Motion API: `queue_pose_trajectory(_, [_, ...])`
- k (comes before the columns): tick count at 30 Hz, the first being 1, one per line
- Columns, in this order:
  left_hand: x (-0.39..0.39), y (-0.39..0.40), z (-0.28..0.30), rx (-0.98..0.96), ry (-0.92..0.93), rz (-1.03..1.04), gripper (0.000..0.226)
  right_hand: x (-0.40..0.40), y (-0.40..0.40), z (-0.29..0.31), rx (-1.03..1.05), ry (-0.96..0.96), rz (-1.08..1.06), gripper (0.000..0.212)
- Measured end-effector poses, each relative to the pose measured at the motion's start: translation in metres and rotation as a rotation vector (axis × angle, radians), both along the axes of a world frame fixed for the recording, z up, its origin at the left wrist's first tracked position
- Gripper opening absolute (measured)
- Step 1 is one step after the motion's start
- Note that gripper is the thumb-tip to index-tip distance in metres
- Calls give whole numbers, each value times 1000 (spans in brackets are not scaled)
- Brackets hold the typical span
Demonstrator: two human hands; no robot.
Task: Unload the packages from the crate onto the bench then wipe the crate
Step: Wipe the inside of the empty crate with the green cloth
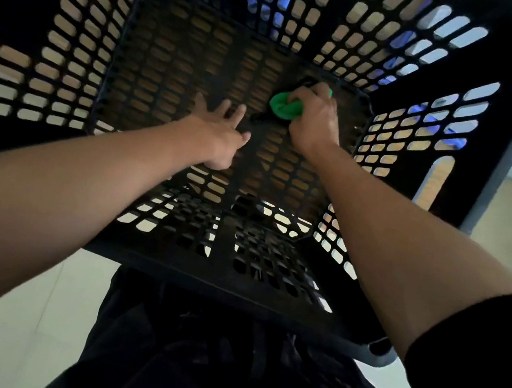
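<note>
Looking down into the black crate (81,42), nothing of the packages shows inside it, so by my reading the unloading is done and the wiping is the step in hand. The crate is deep and slotted all over — walls and floor alike — and pale wood shows through the holes beneath the fingers of both hands.

What could go wrong, as I judge it: the crate is light and full of openings, so a firm stroke of the cloth could slide or tip it if the bracing hand lets up. The cloth could also snag on a slot edge, or a fold could push through a hole and bunch instead of wiping. The corner just beyond the right fingers is the hardest place to reach, and may get skipped.

The left hand (220,134) lies against the crate floor, fingers straight and spread wide, holding nothing — it seems only to steady the crate. The right hand (314,115) sits just to the right of it, near the far right corner of the floor, its fingers curled tight round a bunched green cloth (283,106). The cloth bulges out on the thumb side, and a sliver of green peeks past the knuckles. It appears pressed to the floor, though the contact itself is hidden under the hand.
</note>
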State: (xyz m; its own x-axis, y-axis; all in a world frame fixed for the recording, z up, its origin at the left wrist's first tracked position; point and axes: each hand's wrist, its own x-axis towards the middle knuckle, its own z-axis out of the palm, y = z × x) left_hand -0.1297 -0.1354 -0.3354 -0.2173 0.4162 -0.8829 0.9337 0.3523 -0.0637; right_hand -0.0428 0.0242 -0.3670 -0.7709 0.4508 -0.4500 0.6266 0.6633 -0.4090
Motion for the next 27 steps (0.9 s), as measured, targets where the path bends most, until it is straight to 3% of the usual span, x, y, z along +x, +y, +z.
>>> queue_pose_trajectory(4, [-3,-4,-1,2,41,-59,68,17,-21,1,-93,-91,95,35])
queue_pose_trajectory(9, [-4,-9,-5,29,35,-78,68,27,-33,7,-159,-232,290,36])
queue_pose_trajectory(19, [5,1,-12,38,34,-66,72,39,-56,35,-271,-475,308,36])
queue_pose_trajectory(21, [6,0,-15,42,22,-44,73,32,-50,41,-291,-481,235,34])
queue_pose_trajectory(23, [8,0,-18,53,8,-24,72,20,-34,45,-275,-394,12,31])
queue_pose_trajectory(27, [12,4,-19,68,-4,9,70,7,7,47,26,-44,-412,35])
